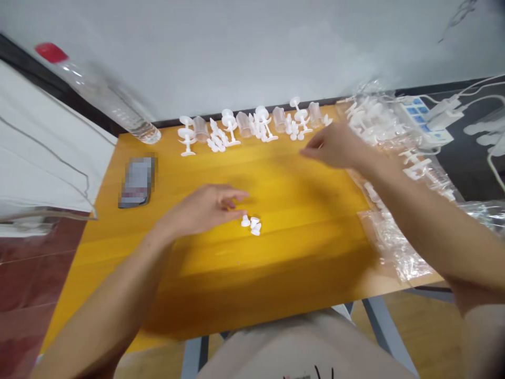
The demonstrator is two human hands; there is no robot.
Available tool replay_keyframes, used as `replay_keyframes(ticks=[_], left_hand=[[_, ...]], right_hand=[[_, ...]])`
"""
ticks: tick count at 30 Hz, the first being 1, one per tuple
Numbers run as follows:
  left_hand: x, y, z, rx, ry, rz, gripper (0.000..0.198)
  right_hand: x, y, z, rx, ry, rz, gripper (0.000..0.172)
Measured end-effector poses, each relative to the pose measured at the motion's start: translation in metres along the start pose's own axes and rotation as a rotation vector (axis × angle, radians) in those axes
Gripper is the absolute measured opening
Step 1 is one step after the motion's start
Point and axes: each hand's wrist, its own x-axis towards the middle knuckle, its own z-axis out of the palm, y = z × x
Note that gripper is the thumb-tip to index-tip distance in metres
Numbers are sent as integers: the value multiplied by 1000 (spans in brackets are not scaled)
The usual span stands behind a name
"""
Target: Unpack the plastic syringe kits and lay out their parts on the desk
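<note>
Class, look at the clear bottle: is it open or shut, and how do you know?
Shut: a red cap covers the top of the bottle.

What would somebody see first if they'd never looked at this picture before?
Probably the bright yellow tabletop, with the left hand beside a few small white pieces near its middle. Next might come the row of white plastic parts and clear cups along the back, then the bottle with a red cap at back left.
</note>
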Motion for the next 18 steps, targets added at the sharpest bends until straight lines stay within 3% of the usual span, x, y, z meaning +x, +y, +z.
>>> replay_keyframes(ticks=[3, 5, 7, 10, 12, 15, 18], left_hand=[[-21, -20, 33, 6, 33, 71, 47], [-25, -23, 49, 40, 84, 136, 38], [-24, -20, 57, 77, 114, 172, 28], [-22, -15, 57, 81, 105, 179, 25], [-22, -14, 54, 19, 87, 136, 23], [-24, -15, 47, -146, 24, 11, 23], [-21, -15, 33, -260, -3, -101, 25]], right_hand=[[-58, -78, 27, -30, -249, -338, 34], [-83, -111, 54, -29, -322, -421, 42], [-94, -126, 80, -33, -320, -418, 46], [-96, -127, 103, -54, -276, -390, 33], [-94, -122, 103, -44, -287, -394, 26], [-93, -111, 83, 25, -312, -381, 21], [-87, -88, 48, 38, -273, -314, 15]])
